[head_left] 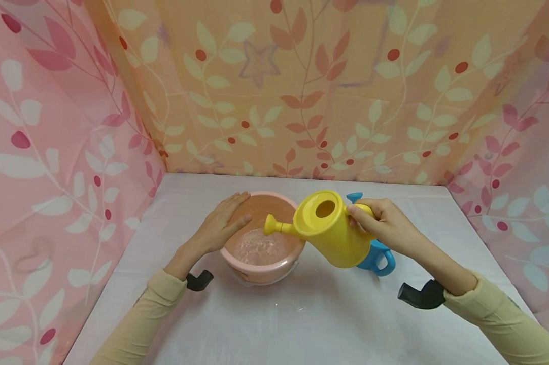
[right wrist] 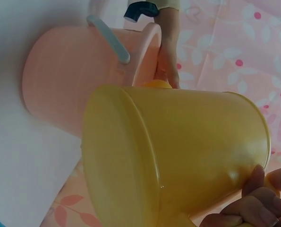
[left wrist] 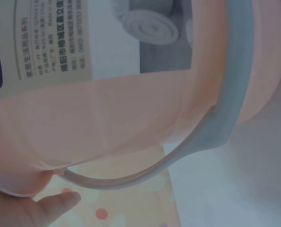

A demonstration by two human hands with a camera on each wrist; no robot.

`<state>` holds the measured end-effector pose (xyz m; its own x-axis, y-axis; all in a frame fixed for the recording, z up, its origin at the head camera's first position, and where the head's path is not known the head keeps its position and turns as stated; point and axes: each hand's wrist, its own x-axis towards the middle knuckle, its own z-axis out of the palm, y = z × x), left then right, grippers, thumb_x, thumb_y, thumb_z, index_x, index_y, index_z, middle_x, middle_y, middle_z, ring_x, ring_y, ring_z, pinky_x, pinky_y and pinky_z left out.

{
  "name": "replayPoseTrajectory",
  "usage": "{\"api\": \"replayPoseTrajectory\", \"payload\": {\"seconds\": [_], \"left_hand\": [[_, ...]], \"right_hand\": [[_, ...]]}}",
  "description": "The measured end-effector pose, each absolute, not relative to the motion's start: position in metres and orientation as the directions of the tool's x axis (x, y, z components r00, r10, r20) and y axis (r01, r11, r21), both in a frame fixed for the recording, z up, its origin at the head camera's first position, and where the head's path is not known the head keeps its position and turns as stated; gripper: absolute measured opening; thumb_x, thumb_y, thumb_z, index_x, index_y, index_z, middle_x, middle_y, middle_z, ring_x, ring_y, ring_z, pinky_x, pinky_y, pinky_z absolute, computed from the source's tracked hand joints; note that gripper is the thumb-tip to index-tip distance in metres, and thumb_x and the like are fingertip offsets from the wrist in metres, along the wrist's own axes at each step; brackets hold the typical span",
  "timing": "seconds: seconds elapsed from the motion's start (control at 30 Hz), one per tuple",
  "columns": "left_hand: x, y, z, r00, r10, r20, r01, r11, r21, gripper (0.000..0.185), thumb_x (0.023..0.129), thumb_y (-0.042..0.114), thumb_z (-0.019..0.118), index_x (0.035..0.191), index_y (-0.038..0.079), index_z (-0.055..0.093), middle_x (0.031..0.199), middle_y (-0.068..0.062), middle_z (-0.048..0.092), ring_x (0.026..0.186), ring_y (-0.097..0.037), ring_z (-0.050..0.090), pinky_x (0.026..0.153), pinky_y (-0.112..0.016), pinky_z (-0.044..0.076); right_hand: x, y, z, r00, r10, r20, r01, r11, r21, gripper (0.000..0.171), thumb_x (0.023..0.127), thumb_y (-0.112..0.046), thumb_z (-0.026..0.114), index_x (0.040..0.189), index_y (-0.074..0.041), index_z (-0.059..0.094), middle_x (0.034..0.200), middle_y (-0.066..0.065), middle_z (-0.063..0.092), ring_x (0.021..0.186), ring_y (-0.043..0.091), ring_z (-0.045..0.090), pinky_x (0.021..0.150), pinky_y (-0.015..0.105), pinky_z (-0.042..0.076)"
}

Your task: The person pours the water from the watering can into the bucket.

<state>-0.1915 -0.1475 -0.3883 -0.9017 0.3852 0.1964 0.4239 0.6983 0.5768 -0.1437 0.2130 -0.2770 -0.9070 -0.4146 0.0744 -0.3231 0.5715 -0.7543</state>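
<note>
Grips one yellow watering can (head_left: 340,246) in the curled right hand (head_left: 388,223), its one spout (head_left: 283,228) over one pink bucket (head_left: 258,274) with water (head_left: 261,246) inside. Rests the left hand (head_left: 217,228), spread nearly straight, at the bucket's left rim. Behind the can, partly hidden: one blue handled vessel (head_left: 370,257).

Yellow cylindrical plastic watering can (head_left: 343,246), right of centre: smooth, glossy. Round pink plastic bucket (head_left: 256,274), centre: smooth, slight sheen. Curved grey plastic handle (left wrist: 242,61): smooth. Floral cloth backdrop (head_left: 238,111), upper frame: matt.
</note>
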Motion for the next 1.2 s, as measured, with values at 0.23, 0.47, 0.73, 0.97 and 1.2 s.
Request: {"api": "replayPoseTrajectory", "payload": {"seconds": [0.23, 0.47, 0.73, 0.97, 1.2], "left_hand": [[-0.1914, -0.1474, -0.3877, -0.900, 0.388, 0.198, 0.427, 0.700, 0.573, 0.063, 0.094, 0.055, 0.037, 0.147, 0.024, 0.025, 0.152, 0.003, 0.025, 0.142, -0.021, 0.016, 0.112, -0.052, 0.017], [-0.1916, -0.1474, -0.3874, -0.897, 0.391, 0.205, 0.435, 0.701, 0.565, 0.062, 0.094, 0.054, 0.038, 0.147, 0.024, 0.026, 0.152, 0.003, 0.026, 0.142, -0.019, 0.016, 0.113, -0.049, 0.016], [-0.1908, -0.1472, -0.3873, -0.899, 0.387, 0.205, 0.431, 0.697, 0.573, 0.062, 0.094, 0.055, 0.037, 0.147, 0.023, 0.026, 0.152, 0.003, 0.026, 0.142, -0.020, 0.016, 0.113, -0.049, 0.015], [-0.1910, -0.1467, -0.3877, -0.899, 0.384, 0.209, 0.431, 0.695, 0.575, 0.062, 0.094, 0.055, 0.038, 0.147, 0.023, 0.027, 0.152, 0.003, 0.026, 0.141, -0.023, 0.018, 0.112, -0.051, 0.017], [-0.1913, -0.1466, -0.3879, -0.901, 0.381, 0.208, 0.428, 0.697, 0.575, 0.062, 0.094, 0.055, 0.038, 0.147, 0.024, 0.027, 0.151, 0.003, 0.027, 0.142, -0.021, 0.018, 0.113, -0.050, 0.016]], "right_hand": [[-0.1443, 0.2130, -0.2762, -0.907, -0.415, 0.065, -0.318, 0.576, -0.753, 0.029, 0.097, -0.029, 0.049, 0.081, -0.007, 0.059, 0.061, 0.005, 0.043, 0.066, 0.022, 0.053, 0.053, 0.029, 0.050], [-0.1452, 0.2135, -0.2760, -0.902, -0.425, 0.072, -0.328, 0.568, -0.755, 0.028, 0.097, -0.028, 0.049, 0.081, -0.007, 0.059, 0.061, 0.005, 0.042, 0.066, 0.022, 0.052, 0.053, 0.029, 0.050], [-0.1457, 0.2132, -0.2753, -0.902, -0.424, 0.075, -0.331, 0.573, -0.750, 0.028, 0.097, -0.028, 0.049, 0.080, -0.007, 0.059, 0.061, 0.005, 0.043, 0.066, 0.022, 0.052, 0.052, 0.028, 0.050], [-0.1457, 0.2131, -0.2752, -0.902, -0.426, 0.066, -0.324, 0.569, -0.756, 0.029, 0.097, -0.028, 0.049, 0.080, -0.007, 0.059, 0.062, 0.005, 0.043, 0.066, 0.022, 0.052, 0.052, 0.028, 0.050], [-0.1459, 0.2130, -0.2747, -0.901, -0.429, 0.066, -0.326, 0.568, -0.756, 0.029, 0.097, -0.028, 0.049, 0.078, -0.007, 0.057, 0.061, 0.005, 0.042, 0.064, 0.023, 0.051, 0.051, 0.028, 0.048]]}}
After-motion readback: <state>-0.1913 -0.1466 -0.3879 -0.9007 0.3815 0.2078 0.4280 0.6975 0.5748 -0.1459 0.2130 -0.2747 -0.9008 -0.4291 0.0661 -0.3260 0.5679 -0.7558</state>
